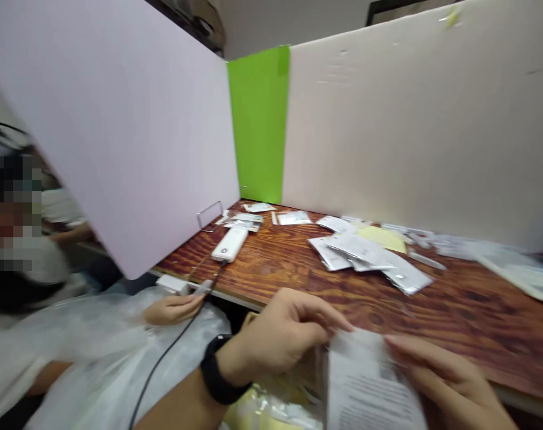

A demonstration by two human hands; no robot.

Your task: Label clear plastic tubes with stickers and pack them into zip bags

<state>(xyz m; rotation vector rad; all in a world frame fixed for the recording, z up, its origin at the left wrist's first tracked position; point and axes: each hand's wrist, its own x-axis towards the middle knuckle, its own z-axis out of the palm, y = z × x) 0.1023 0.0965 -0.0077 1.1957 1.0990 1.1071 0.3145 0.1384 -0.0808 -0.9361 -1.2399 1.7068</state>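
My left hand (280, 337), with a black wristband (220, 370) on its wrist, pinches the upper left edge of a printed white paper sheet (370, 382). My right hand (446, 379) grips the sheet's right side, and its fingers lie across the top. The sheet is blurred, so its text is unreadable. Below my left hand lies a clear plastic bag with yellow inside (271, 409). A pile of silver foil sachets (365, 257) lies on the wooden table (432, 304), beyond both hands.
A co-worker in a white plastic gown (74, 340) sits at the left, one hand (175, 309) near a white power bank (230, 245) with a black cable (177, 334). Yellow paper (383, 239) lies among the sachets. Pale partition boards (432, 119) and a green panel (258, 119) stand behind the table.
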